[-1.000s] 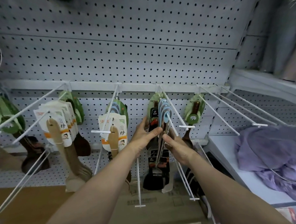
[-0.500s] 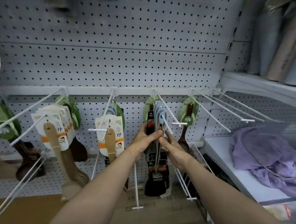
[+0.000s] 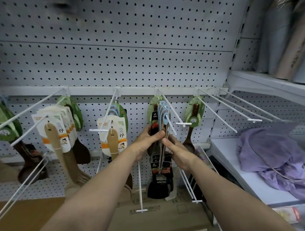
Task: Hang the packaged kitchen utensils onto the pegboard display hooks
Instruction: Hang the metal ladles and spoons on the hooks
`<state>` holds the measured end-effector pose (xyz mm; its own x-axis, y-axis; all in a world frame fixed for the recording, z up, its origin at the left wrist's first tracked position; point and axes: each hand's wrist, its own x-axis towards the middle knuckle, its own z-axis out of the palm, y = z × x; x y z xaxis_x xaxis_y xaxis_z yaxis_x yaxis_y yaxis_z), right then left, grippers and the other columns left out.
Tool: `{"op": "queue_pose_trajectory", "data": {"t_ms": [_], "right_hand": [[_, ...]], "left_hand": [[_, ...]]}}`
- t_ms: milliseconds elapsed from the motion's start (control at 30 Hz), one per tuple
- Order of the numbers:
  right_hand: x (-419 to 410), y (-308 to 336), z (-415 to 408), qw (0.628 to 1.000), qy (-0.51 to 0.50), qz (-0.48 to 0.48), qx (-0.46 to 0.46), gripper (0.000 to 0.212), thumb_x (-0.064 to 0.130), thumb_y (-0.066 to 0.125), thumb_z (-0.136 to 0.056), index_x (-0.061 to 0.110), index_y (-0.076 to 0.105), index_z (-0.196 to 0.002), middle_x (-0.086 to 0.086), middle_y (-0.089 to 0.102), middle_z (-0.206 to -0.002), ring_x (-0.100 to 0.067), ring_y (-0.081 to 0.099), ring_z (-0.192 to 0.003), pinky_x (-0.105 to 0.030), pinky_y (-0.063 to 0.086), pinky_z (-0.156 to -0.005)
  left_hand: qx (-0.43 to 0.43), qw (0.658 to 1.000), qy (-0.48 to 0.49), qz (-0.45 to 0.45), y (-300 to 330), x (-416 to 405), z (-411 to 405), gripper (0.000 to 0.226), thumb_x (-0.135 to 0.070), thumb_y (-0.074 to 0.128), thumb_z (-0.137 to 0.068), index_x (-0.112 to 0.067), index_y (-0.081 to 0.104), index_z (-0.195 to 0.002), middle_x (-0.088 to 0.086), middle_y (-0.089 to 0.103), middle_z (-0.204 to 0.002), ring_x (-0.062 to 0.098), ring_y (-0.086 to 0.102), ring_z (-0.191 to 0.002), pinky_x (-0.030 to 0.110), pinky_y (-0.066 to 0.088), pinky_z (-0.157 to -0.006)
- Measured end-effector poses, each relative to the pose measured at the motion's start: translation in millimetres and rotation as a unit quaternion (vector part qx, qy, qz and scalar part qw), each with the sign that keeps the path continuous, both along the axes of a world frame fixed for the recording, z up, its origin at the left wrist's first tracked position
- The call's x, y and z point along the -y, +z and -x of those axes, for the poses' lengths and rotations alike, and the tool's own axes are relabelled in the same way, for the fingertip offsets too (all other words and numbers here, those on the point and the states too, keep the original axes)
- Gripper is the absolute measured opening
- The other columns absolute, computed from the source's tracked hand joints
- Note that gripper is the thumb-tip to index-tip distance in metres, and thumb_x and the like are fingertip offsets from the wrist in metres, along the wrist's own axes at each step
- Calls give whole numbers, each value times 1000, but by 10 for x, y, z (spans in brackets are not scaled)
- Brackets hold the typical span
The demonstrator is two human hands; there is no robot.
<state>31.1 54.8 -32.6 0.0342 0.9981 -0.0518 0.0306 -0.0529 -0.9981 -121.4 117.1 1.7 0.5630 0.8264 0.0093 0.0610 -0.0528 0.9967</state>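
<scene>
Now threaded deeper than 1 second ago: blue-tabbed utensil bundle (image 3: 163,114) on hook (image 3: 170,126), pinched by both hands, left (image 3: 146,142), right (image 3: 178,151). Probably nearly hung.

You can read "HONG AXUE"-like lettering, too blurred to be sure, on the black spatula head (image 3: 160,187) low at centre. Chinese print on the brown cardboard box (image 3: 144,208) beneath it and on the white-and-orange packaging cards (image 3: 112,135) to its left stays illegible.

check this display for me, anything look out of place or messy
One thing stands out: a crumpled purple cloth lies heaped on the white shelf to the right, not with the hung goods. Both the left hand and right hand grip the blue-topped utensils on their hook.
</scene>
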Motion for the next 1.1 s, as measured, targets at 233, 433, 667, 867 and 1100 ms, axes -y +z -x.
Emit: {"op": "queue_pose_trajectory", "data": {"t_ms": [233, 433, 667, 867, 1100], "right_hand": [[-80, -60, -68, 1000, -2, 2, -20, 120, 74, 86, -46, 15, 45, -142, 2, 60, -137, 0, 58, -119, -24, 44, -99], [-114, -75, 43, 999, 9, 15, -50, 124, 72, 88, -46, 17, 38, -145, 3, 59, -138, -5, 56, -124, -21, 47, -95], [-137, -97, 76, 997, 49, 12, -59, 101, 77, 81, -52, 43, 41, -138, 18, 52, -138, -9, 37, -140, -35, 23, -120], [-115, -114, 131, 996, 49, 18, -70, 98, 74, 80, -60, 34, 45, -143, 4, 56, -145, -17, 41, -142, -50, 24, -122], [-60, -90, 58, 998, 29, 6, -58, 103, 75, 81, -56, 28, 47, -140, 6, 55, -144, -12, 42, -140, -41, 26, -122]], "left_hand": [[-7, 1000, 3, 0, 36, 8, -11, 127, -90, 74, -20, -28, 45, -126, -16, 58, -113, 0, 54, -105, 12, 39, -76], [12, 1000, 12, 6, 2, 4, 13, 142, -90, 75, -17, -24, 39, -138, -13, 55, -120, 1, 52, -108, 14, 41, -75], [-1, 999, 29, -26, -17, 35, 37, 149, -95, 69, -28, -28, 28, -155, -4, 47, -147, 11, 40, -130, 30, 32, -103], [-6, 998, 45, -31, -9, 62, 54, 140, -96, 67, -28, -28, 38, -147, -12, 55, -130, 9, 46, -125, 24, 36, -97], [-42, 998, 20, -37, 10, 92, 54, 144, -102, 58, -20, -24, 43, -141, -4, 54, -132, 8, 46, -119, 25, 33, -97]]}}
